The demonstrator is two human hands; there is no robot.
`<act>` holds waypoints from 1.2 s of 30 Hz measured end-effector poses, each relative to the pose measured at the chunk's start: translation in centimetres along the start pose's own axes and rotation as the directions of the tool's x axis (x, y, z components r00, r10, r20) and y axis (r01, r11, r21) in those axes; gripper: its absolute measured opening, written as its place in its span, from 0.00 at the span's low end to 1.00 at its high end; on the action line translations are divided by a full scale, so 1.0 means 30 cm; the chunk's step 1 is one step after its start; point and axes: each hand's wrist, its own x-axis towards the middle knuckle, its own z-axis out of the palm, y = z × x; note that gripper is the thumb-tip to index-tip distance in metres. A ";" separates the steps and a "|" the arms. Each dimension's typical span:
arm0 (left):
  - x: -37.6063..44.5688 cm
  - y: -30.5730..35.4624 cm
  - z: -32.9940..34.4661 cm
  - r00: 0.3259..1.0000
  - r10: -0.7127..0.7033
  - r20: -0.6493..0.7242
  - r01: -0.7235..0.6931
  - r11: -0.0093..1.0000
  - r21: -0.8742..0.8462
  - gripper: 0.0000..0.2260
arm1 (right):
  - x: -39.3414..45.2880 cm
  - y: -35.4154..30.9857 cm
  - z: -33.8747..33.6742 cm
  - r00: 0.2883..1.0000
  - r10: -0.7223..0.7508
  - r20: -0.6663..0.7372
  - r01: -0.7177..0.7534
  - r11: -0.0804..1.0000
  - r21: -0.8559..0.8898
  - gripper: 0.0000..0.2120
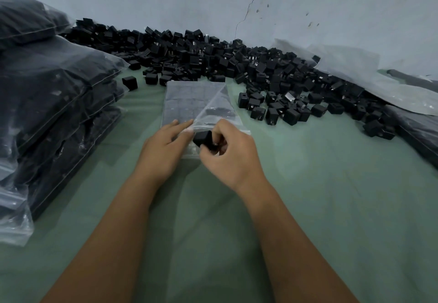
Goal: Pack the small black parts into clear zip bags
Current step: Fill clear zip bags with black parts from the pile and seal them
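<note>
A clear zip bag (189, 100) lies flat on the green table surface (331, 196), partly filled with rows of small black parts. My left hand (163, 146) pinches the upper lip of the bag's mouth and lifts it. My right hand (233, 153) grips a small black part (203, 138) right at the bag's opening. A large heap of loose black parts (237, 63) stretches along the wall behind the bag.
A stack of filled zip bags (52, 103) stands at the left. Empty clear bags (369, 77) lean against the wall at the right, with another filled bag (417, 132) below them. A cracked wall closes off the back.
</note>
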 end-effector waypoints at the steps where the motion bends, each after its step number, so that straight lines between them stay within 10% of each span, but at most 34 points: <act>1: 0.000 0.002 0.001 1.000 0.007 -0.004 -0.007 1.000 -0.017 0.19 | -0.003 -0.001 0.008 1.000 0.019 0.010 -0.018 0.999 -0.035 0.13; 7: 0.006 -0.004 0.007 1.000 0.002 -0.023 -0.004 0.998 -0.065 0.14 | 0.003 0.014 0.027 0.977 0.213 0.011 -0.203 0.946 -0.253 0.08; 28: 0.003 -0.002 0.018 0.996 0.067 -0.059 -0.064 0.997 0.044 0.20 | 0.000 -0.012 0.051 0.984 -0.006 0.177 0.132 0.691 -0.711 0.15; 36: -0.010 0.013 0.027 0.987 0.162 -0.014 -0.137 0.875 0.465 0.20 | 0.013 0.017 0.077 0.938 0.164 0.306 0.090 0.737 -0.670 0.23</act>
